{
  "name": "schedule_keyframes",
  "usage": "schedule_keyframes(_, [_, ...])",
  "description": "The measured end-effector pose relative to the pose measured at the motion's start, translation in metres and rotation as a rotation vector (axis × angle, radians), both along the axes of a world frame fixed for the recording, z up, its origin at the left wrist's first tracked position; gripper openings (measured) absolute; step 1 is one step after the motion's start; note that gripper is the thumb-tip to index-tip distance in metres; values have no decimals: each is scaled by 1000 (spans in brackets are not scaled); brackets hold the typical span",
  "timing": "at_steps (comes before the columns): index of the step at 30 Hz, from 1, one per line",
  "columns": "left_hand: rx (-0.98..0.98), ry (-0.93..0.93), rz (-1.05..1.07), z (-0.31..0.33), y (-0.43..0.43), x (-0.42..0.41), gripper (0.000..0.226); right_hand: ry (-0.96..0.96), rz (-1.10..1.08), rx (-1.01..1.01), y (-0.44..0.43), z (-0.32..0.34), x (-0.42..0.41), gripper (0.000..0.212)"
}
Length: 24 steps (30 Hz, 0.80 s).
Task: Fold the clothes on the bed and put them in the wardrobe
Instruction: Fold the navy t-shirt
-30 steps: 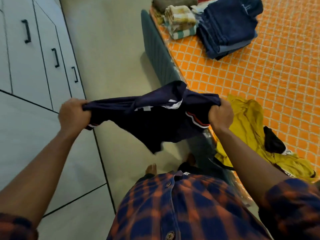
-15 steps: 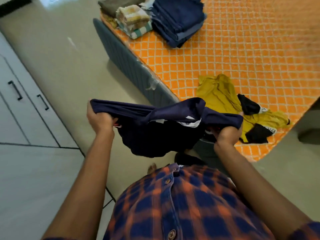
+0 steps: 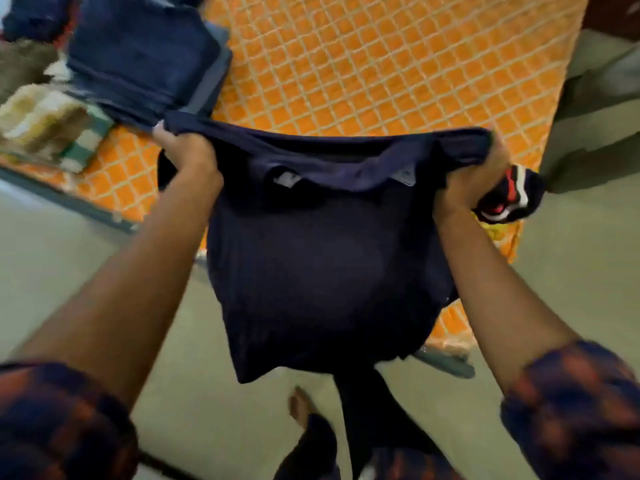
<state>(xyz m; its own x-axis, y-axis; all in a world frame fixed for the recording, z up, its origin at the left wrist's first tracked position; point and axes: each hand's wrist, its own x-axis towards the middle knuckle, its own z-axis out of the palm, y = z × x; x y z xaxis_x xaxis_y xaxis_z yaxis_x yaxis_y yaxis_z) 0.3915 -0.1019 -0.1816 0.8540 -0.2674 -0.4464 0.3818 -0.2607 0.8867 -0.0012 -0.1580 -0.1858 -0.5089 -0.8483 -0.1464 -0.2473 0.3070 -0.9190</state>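
Since the navy shirt (image 3: 322, 271) hangs limp over the bed (image 3: 363, 71) edge, it looks light, soft and floppy, nothing fragile. The left hand (image 3: 188, 152) and right hand (image 3: 465, 181) each bunch a top corner in a closed fist, stretched wide apart. Shoulders seem like the best grab spots, I'd say. Folded piles (image 3: 138, 60) sit further back.

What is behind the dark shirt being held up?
Behind the dark shirt lies the bed's orange cover. Whatever lies on the cover directly behind the shirt is hidden.
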Motion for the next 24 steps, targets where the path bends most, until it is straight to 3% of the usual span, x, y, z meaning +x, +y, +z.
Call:
schedule_keyframes(3, [15,121,-120,-63,-120,22,68,344,117,265,-90,-36,2,48])
schedule_keyframes(6, [168,75,-364,-79,-169,-4,52,437,317,456,-149,-91,-8,36])
schedule_keyframes(8, [244,25,-500,-113,-188,-12,65,518,413,482,-174,-131,-24,41])
schedule_keyframes(11, [383,-446,-745,-163,-183,-17,87,639,468,464,-179,-175,-49,48])
schedule_keyframes(15, [353,-1090,-1223,-204,-159,-66,63,786,371,350,-161,-210,-74,62])
schedule_keyframes(19, [140,-1408,-1599,-220,-157,-121,50,738,242,285,-160,-217,-82,73])
schedule_keyframes(21, [186,-1409,-1698,-225,-170,-133,59,535,137,229,-169,-212,-81,75])
schedule_keyframes(24, [335,-1390,-1670,-222,-201,-144,69,112,-56,259,-185,-205,-82,65])
